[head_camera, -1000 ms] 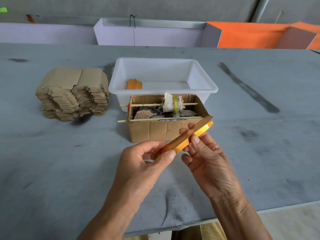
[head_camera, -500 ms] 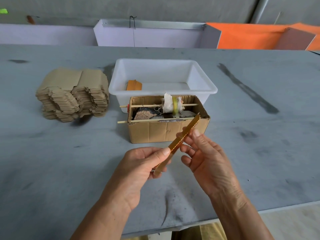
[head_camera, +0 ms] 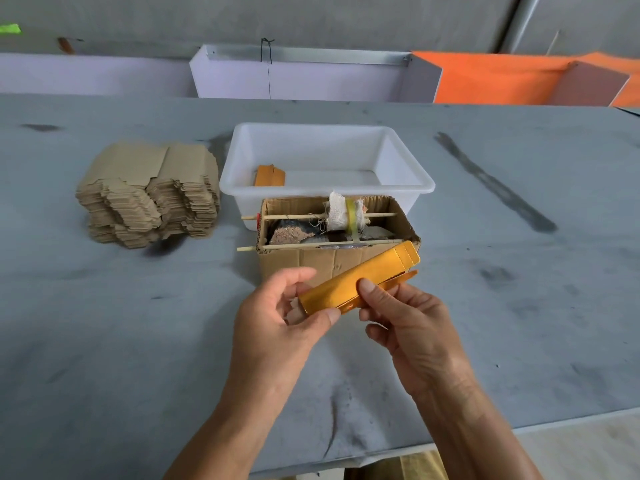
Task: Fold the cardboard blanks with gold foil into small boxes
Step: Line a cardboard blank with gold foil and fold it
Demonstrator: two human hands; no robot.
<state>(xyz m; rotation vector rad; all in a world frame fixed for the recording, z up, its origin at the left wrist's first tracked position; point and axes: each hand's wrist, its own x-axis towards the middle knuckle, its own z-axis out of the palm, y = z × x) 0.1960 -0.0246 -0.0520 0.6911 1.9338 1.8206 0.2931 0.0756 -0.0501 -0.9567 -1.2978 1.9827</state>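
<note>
- A person stands at a grey worktop (head_camera: 104, 341), seen from a camera on their head looking down at both bare hands.
- The left hand (head_camera: 277, 327) and right hand (head_camera: 412, 327) hold one gold blank (head_camera: 353, 282) between them, in the air just above the worktop, near the middle of the view.
- The blank runs slantwise, its low end at about 8 o'clock in the left hand and its high end at about 2 o'clock, where a small flap sticks out.
- The left hand's fingers curl round the low end, thumb under the near edge; the right thumb presses the gold face near the middle, with the other fingers curled behind.
- Just beyond the hands, at 12 o'clock, sits an open brown carton (head_camera: 311, 261) with two thin sticks across its top and a cloth wad tied on one.
- Touching the carton's far side is a white tub (head_camera: 415, 174) holding one gold piece (head_camera: 269, 175).
- At 10 o'clock, well apart, is a pile of flat brown blanks (head_camera: 149, 195).
- The blank looks light, thin and springy, so it will likely pop back open unless the creases are pinched firmly.
- The foil face looks smooth and may slip or crease; holding it by the edges and beside the fold lines seems safest.
- The box appears only partly formed, with the end flaps yet to tuck.
</note>
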